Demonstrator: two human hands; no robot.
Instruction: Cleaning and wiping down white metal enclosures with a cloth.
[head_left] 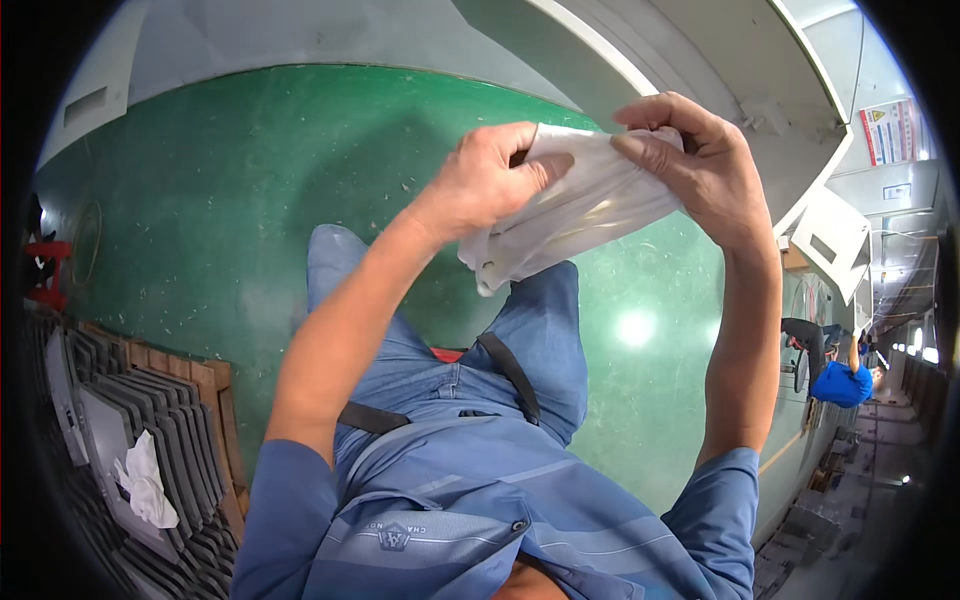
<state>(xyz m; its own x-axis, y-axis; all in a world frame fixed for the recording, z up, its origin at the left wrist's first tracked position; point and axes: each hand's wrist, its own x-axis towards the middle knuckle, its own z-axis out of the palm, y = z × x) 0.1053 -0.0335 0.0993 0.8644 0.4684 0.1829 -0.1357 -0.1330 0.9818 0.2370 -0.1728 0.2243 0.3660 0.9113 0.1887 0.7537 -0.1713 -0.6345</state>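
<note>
A thin white cloth is stretched between my two hands, in front of me and above the floor. My left hand pinches its upper left corner, thumb lying on top. At the upper right edge my right hand grips it between thumb and bent fingers. The fabric hangs in loose folds toward my knees, and its lower left end is bunched into a small rounded tip. Whether it is a plain rag or a glove I cannot tell.
Grey panels stand stacked on a wooden pallet at lower left, with another crumpled white cloth on them. A large pale panel or cabinet is ahead at right. Far right, a person in blue sits. The floor is green.
</note>
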